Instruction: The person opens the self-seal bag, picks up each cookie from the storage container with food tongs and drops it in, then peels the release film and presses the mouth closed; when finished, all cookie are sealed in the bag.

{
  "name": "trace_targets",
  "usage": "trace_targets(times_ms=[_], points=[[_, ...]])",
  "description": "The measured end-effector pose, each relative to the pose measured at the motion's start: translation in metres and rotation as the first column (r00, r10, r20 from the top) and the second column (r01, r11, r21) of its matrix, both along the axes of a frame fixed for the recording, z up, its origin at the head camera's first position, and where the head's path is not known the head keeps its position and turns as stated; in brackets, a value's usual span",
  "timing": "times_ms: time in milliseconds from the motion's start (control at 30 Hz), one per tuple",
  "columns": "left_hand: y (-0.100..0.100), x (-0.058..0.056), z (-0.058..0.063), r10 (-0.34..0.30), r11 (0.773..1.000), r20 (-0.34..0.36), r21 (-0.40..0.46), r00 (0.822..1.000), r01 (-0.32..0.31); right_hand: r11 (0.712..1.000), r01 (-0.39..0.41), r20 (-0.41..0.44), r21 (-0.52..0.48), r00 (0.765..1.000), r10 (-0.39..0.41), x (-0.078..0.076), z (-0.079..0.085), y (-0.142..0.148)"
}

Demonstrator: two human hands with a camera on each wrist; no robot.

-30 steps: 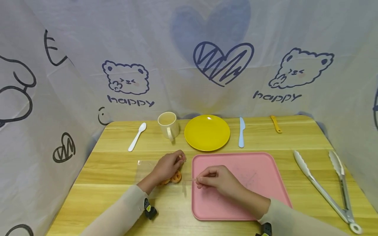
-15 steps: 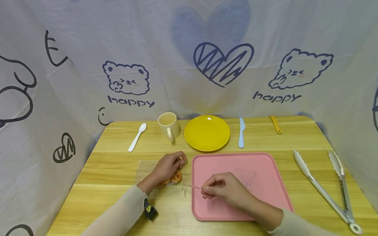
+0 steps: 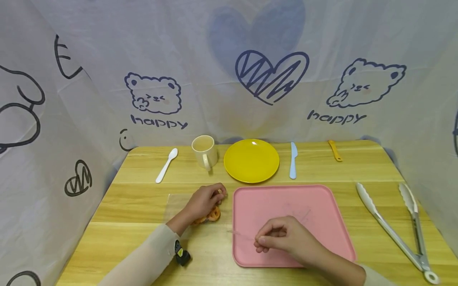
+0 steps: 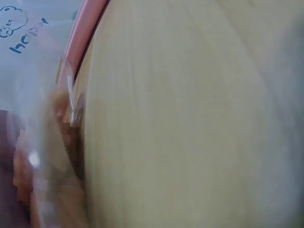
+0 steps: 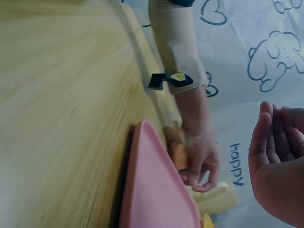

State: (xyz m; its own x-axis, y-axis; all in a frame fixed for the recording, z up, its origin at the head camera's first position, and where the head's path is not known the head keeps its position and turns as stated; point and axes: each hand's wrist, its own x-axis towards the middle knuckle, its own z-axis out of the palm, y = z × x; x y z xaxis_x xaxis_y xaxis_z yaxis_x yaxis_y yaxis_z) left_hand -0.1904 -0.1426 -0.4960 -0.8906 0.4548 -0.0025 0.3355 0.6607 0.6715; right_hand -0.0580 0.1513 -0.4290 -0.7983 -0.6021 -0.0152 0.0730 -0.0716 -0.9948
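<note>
On the left half of the table, a clear plastic bag (image 3: 174, 203) lies with orange-brown pretzel-like snacks (image 3: 214, 214) inside. My left hand (image 3: 204, 201) reaches over it, fingers curled and gripping its far right part; the hand covers much of the bag. In the left wrist view, shiny clear film (image 4: 71, 90) shows by the fingers. Above the pink tray (image 3: 275, 194), my right hand (image 3: 288, 240) pinches a thin clear strip (image 3: 240, 234) between thumb and fingertips. Its free end points left, past the tray's left rim and apart from the bag.
Along the back stand a white spoon (image 3: 166, 166), a cream mug (image 3: 204, 153), a yellow plate (image 3: 251, 161), a light blue knife (image 3: 293, 161) and a small yellow handle-like utensil (image 3: 335, 151). Spread metal tongs (image 3: 397, 238) lie right of the tray. A printed white curtain (image 3: 214, 99) surrounds the table.
My right hand has moved right and towards me over the tray, pulling the clear strip away from the bag. My left hand has stayed nearly still on the bag.
</note>
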Motion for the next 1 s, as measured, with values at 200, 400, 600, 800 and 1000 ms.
trace_targets(times_ms=[200,400,600,800,1000], points=[[0.000,-0.001,0.000,0.000,1.000,-0.020,-0.019,1.000,-0.001,0.999,-0.014,-0.040,-0.046,0.999,0.012,0.008,0.010,0.021],[0.000,-0.001,-0.002,0.007,1.000,-0.015,-0.024,1.000,-0.007,0.998,-0.019,-0.094,-0.053,0.995,0.014,0.010,0.011,0.061],[-0.001,-0.001,-0.003,-0.003,1.000,-0.022,-0.015,1.000,0.002,1.000,-0.003,-0.066,0.031,0.998,0.005,0.013,0.010,0.131],[-0.001,0.000,-0.001,0.002,1.000,-0.019,-0.020,1.000,-0.002,0.985,-0.004,0.025,0.173,1.000,0.000,0.011,0.007,0.209],[0.000,0.000,-0.001,0.001,1.000,-0.020,-0.024,1.000,-0.001,0.966,-0.006,-0.010,0.257,1.000,0.009,0.006,0.003,0.268]])
